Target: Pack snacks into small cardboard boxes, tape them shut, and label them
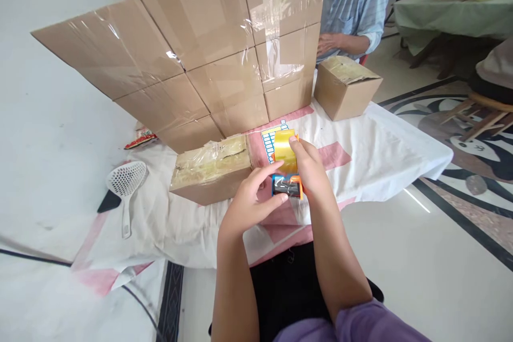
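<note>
gripping tape dispenser, both hands: right hand, left hand.

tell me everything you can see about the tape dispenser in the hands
The tape dispenser is a small handheld one with an orange and blue plastic frame and a roll of glossy yellowish clear tape mounted at its far end. It is held above the white and pink cloth, just right of the small taped box. The right hand wraps it from the right, a finger on the roll; the left hand pinches its near dark end.
</note>
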Motion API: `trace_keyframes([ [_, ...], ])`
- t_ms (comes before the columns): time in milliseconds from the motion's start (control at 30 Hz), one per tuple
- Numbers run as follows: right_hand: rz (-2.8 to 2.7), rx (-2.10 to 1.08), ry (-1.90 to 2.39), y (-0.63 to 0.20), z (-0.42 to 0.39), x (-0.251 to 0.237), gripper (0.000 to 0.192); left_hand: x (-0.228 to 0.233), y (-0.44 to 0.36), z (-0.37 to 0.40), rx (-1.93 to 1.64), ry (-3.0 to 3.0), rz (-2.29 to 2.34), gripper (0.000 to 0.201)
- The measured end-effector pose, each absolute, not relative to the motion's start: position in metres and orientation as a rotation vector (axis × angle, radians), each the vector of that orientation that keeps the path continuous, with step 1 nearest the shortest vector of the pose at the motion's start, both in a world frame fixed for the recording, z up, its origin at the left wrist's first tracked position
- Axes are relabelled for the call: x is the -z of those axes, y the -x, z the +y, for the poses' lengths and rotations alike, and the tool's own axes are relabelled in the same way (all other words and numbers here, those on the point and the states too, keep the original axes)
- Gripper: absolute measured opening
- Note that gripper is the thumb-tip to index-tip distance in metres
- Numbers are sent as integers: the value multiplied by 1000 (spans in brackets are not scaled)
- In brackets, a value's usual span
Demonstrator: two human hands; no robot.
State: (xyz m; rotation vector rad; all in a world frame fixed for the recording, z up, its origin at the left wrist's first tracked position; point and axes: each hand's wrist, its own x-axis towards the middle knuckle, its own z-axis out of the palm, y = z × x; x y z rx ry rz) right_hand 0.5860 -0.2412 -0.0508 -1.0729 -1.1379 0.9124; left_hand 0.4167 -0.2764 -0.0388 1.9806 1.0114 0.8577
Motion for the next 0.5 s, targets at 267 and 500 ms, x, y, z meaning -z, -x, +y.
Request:
trace_keyframes([
  [267, -963, -1147, 1030, -580, -245, 41, 37, 51, -419, -272, -988, -1687, 910, 70],
  [500, -1027, -1006, 1094, -574, -242, 46, 42, 60, -427, -270, -1142, -1499, 888, 64],
])
